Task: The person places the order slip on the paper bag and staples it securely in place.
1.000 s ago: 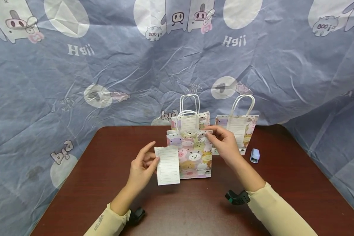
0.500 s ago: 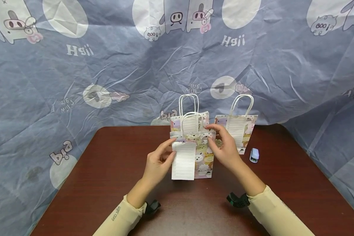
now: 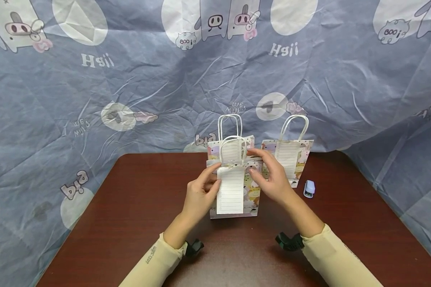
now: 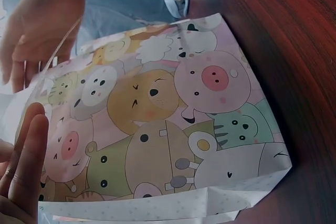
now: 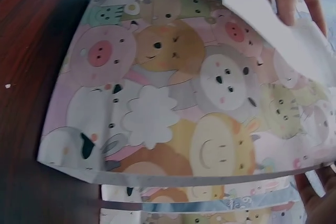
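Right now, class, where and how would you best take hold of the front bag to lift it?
Probably by the top of the white handle, from above: the front bag stands upright and the handle arches above it, while lined paper covers part of its front.

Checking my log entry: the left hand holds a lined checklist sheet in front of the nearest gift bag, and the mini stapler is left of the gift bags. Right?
No, wrong side: the mini stapler is to the right of the gift bags, as the head view shows. The rest stands.
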`<state>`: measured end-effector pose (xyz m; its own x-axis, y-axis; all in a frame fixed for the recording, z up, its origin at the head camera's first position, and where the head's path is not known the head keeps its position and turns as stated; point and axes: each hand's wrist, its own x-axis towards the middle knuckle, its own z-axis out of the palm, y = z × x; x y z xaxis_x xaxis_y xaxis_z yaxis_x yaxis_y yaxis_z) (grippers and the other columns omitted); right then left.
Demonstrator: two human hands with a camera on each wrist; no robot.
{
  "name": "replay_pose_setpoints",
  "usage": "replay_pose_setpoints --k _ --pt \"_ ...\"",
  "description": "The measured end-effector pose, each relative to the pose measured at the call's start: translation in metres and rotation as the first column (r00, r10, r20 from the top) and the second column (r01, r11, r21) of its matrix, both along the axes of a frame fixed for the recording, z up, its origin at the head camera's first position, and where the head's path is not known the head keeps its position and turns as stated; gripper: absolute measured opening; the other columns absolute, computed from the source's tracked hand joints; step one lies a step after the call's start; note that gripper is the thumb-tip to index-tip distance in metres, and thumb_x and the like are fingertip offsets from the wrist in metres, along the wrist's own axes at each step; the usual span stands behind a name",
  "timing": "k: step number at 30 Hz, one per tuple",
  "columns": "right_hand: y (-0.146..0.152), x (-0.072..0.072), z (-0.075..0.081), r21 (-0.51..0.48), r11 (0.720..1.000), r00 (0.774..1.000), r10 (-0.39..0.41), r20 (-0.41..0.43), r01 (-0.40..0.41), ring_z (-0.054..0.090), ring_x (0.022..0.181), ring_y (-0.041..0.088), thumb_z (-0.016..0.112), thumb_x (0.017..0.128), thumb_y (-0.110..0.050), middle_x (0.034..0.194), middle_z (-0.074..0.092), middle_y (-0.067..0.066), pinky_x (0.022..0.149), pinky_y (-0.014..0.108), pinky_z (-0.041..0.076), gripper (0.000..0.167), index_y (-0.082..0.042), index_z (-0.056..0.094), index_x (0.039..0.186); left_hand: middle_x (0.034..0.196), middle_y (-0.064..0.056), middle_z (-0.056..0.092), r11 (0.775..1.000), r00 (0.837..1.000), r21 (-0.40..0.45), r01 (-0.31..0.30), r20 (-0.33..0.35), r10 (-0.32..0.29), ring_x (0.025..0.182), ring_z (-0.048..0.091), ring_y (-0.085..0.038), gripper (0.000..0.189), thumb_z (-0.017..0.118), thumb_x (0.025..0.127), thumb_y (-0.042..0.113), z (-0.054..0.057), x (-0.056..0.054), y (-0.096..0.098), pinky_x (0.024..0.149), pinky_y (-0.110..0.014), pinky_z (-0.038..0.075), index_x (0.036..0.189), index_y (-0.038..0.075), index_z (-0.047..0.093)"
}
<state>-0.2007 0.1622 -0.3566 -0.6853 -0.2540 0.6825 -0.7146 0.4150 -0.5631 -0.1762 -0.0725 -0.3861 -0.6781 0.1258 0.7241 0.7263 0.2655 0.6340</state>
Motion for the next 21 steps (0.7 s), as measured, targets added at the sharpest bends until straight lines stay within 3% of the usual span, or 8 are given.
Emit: replay_pose_setpoints --k 4,8,14,21 --pt "-0.005 0.0 0.005 0.069 0.996 0.999 -0.049 -0.003 0.049 0.058 0.104 0.02 0.075 0.086 -0.011 0.128 0.063 0.008 0.09 0.034 0.046 0.049 -0.007 0.06 0.132 0.082 -0.012 0.074 1.0 1.0 -0.023 -0.016 -0.013 0.015 0.059 0.069 -0.014 0.048 0.068 0.09 -0.005 -0.001 -0.002 0.003 0.054 -0.016 0.052 0.134 0.013 0.061" --pt "-0.011 -0.002 0.006 0.082 0.993 0.996 -0.087 -0.033 0.089 0.051 0.081 0.015 0.079 0.084 -0.011 0.115 0.067 0.009 0.07 0.028 0.043 0.04 -0.003 0.066 0.121 0.082 -0.012 0.074 0.999 1.0 -0.041 -0.023 -0.02 0.023 0.057 0.067 -0.013 0.049 0.068 0.089 -0.005 -0.002 -0.003 0.005 0.052 -0.016 0.051 0.134 0.012 0.06" --pt "-0.019 -0.006 0.005 0.072 0.984 0.984 -0.159 -0.086 0.166 0.049 0.08 0.015 0.081 0.083 -0.011 0.103 0.069 0.01 0.068 0.026 0.04 0.027 -0.004 0.069 0.106 0.082 -0.014 0.073 0.999 1.0 -0.032 -0.013 -0.002 0.013 0.055 0.067 -0.016 0.049 0.066 0.09 -0.006 -0.001 -0.004 0.007 0.046 -0.016 0.05 0.136 0.011 0.06" --pt "-0.023 -0.008 0.003 0.045 0.986 0.983 -0.156 -0.094 0.161 0.053 0.087 0.02 0.082 0.081 -0.009 0.098 0.068 0.009 0.073 0.028 0.039 0.023 -0.006 0.068 0.098 0.084 -0.014 0.074 0.999 1.0 -0.045 -0.025 0.004 0.025 0.057 0.069 -0.016 0.051 0.066 0.091 -0.005 -0.001 -0.006 0.003 0.047 -0.016 0.051 0.138 0.011 0.057"
